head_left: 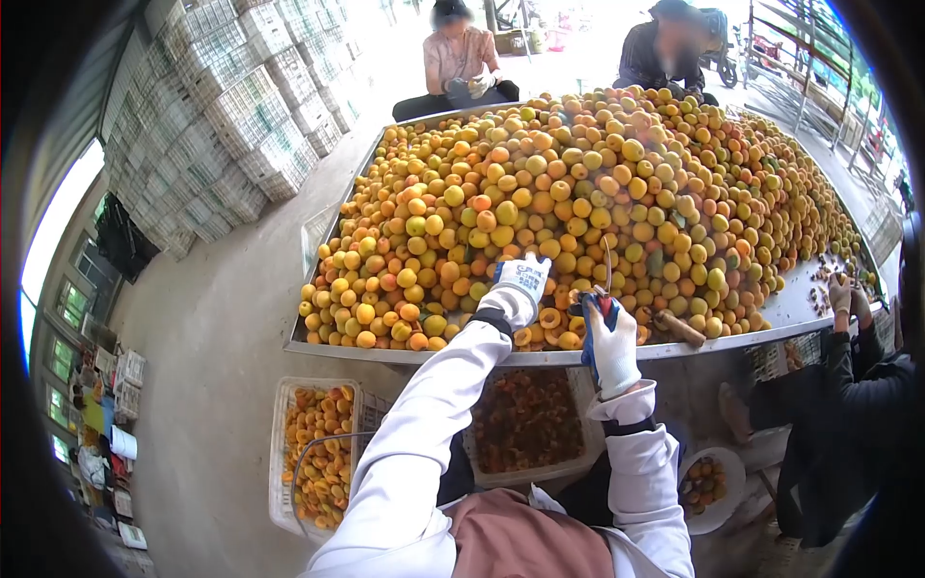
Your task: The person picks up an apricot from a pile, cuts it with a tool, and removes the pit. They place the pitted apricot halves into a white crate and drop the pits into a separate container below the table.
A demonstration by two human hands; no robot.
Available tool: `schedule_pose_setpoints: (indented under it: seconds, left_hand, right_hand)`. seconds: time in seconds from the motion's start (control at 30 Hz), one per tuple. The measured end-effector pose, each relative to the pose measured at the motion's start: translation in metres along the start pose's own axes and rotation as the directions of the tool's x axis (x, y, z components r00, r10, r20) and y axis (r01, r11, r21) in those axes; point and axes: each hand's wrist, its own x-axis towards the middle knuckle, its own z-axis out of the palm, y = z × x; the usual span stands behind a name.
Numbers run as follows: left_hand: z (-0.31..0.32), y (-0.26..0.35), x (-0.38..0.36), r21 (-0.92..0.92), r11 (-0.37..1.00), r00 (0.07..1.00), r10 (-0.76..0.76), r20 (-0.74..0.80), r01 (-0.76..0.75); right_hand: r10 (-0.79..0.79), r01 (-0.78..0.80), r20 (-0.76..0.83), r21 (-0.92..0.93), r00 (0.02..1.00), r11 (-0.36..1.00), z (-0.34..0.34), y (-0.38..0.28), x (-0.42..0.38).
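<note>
A broad heap of orange-yellow apricots [540, 183] covers the metal-edged table [434, 354] in front of me. My left hand [523, 281], in a white glove with blue print, reaches onto the near side of the heap among the apricots; its fingertips are mostly hidden. My right hand [614, 342], in a white and blue glove, is closed around a thin curved tool [608, 265] with some red near the grip, its slender end pointing up over the fruit. Between the hands, several cut apricot halves [549, 320] lie near the table edge.
A brown wooden handle [679, 328] lies at the table's front edge. Below stand a crate of apricot halves [323, 453], a crate of dark pieces [530, 424] and a white bucket [713, 491]. Two people sit across; another person's hands [848, 294] work at right. Crates [222, 106] are stacked left.
</note>
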Motion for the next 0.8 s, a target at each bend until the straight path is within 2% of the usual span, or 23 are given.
schedule_pose_setpoints:
  seconds: [0.03, 0.07, 0.1, 0.17, 0.2, 0.23, 0.3, 0.33, 0.37, 0.4, 0.43, 0.5, 0.53, 0.57, 0.6, 0.63, 0.7, 0.73, 0.77, 0.8]
  left_hand:
    - [0.009, -0.001, 0.003, -0.002, 0.998, 0.993, 0.059, -0.098, -0.059]
    - [0.017, -0.003, 0.007, 0.002, 0.998, 0.994, 0.060, -0.096, -0.060]
    - [0.021, -0.004, 0.010, -0.105, 0.994, 0.995, 0.002, -0.102, -0.013]
    - [0.043, -0.008, 0.022, -0.306, 0.950, 0.980, -0.108, -0.165, 0.053]
    - [0.043, -0.010, 0.022, -0.304, 0.951, 0.979, -0.109, -0.171, 0.053]
    - [0.043, -0.013, 0.020, -0.498, 0.865, 0.972, -0.163, -0.168, 0.059]
    - [0.030, -0.015, 0.007, -0.808, 0.584, 0.965, -0.248, -0.087, 0.077]
    - [0.015, -0.014, -0.006, -0.805, 0.589, 0.965, -0.247, -0.088, 0.077]
    - [0.003, -0.012, -0.020, -0.950, 0.308, 0.984, -0.180, -0.009, 0.048]
    - [0.001, -0.011, -0.030, -0.999, -0.009, 0.994, -0.094, 0.047, 0.047]
    - [0.002, -0.005, -0.038, -0.985, 0.028, 0.980, -0.096, -0.174, -0.172]
    - [-0.003, 0.005, -0.061, -0.921, 0.095, 0.920, -0.075, -0.384, -0.377]
    - [-0.010, 0.009, -0.074, -0.875, 0.125, 0.877, -0.062, -0.476, -0.467]
    - [-0.015, 0.012, -0.088, -0.862, 0.218, 0.875, -0.062, -0.481, -0.458]
    - [-0.016, 0.013, -0.099, -0.798, 0.373, 0.841, -0.079, -0.536, -0.473]
    - [-0.017, 0.011, -0.111, -0.810, 0.352, 0.842, -0.097, -0.530, -0.470]
    - [-0.023, -0.003, -0.140, -0.820, 0.323, 0.825, -0.162, -0.541, -0.474]
    - [-0.027, -0.019, -0.158, -0.817, 0.372, 0.826, -0.190, -0.531, -0.440]
    - [-0.015, -0.036, -0.173, -0.860, 0.306, 0.821, -0.289, -0.492, -0.408]
    - [-0.016, -0.053, -0.197, -0.914, 0.262, 0.832, -0.392, -0.393, -0.308]
  right_hand:
    - [-0.205, 0.204, 0.002, -0.119, 0.979, 0.972, -0.002, 0.011, 0.003]
    - [-0.400, 0.395, 0.029, -0.235, 0.916, 0.888, -0.004, 0.020, 0.004]
    - [-0.401, 0.396, 0.027, -0.232, 0.916, 0.888, -0.004, 0.015, 0.001]
    - [-0.198, 0.197, 0.017, -0.211, 0.980, 0.957, -0.006, -0.002, -0.007]
    - [-0.204, 0.203, 0.016, -0.209, 0.979, 0.957, -0.007, -0.002, -0.008]
    - [-0.169, 0.170, 0.021, -0.191, 0.985, 0.967, -0.007, 0.000, -0.008]
    - [-0.137, 0.139, 0.022, -0.166, 0.990, 0.976, -0.006, 0.001, -0.008]
    - [-0.161, 0.159, -0.007, -0.121, 0.987, 0.980, -0.003, 0.001, -0.009]
    - [-0.181, 0.178, -0.036, -0.078, 0.983, 0.981, -0.001, 0.001, -0.010]
    - [-0.177, 0.175, -0.035, -0.075, 0.984, 0.982, 0.000, -0.001, -0.011]
    - [-0.098, 0.098, -0.007, -0.036, 0.995, 0.995, 0.001, -0.004, -0.011]
    - [0.052, -0.051, 0.069, -0.015, 0.996, 0.999, 0.003, -0.004, -0.010]
    - [0.062, -0.061, 0.078, -0.020, 0.995, 0.998, 0.005, -0.003, -0.010]
    - [0.075, -0.079, 0.118, 0.033, 0.990, 0.996, 0.007, -0.002, -0.012]
    - [0.087, -0.101, 0.160, 0.086, 0.983, 0.991, 0.011, -0.003, -0.014]
    - [0.071, -0.102, 0.208, 0.141, 0.975, 0.985, 0.014, -0.005, -0.016]
    - [0.163, -0.230, 0.317, 0.187, 0.934, 0.955, 0.013, -0.019, -0.025]
    - [0.187, -0.271, 0.348, 0.211, 0.919, 0.939, 0.014, -0.021, -0.028]
    - [0.187, -0.268, 0.355, 0.193, 0.916, 0.944, 0.014, -0.015, -0.027]
    - [0.195, -0.270, 0.377, 0.157, 0.905, 0.950, 0.013, -0.017, -0.028]
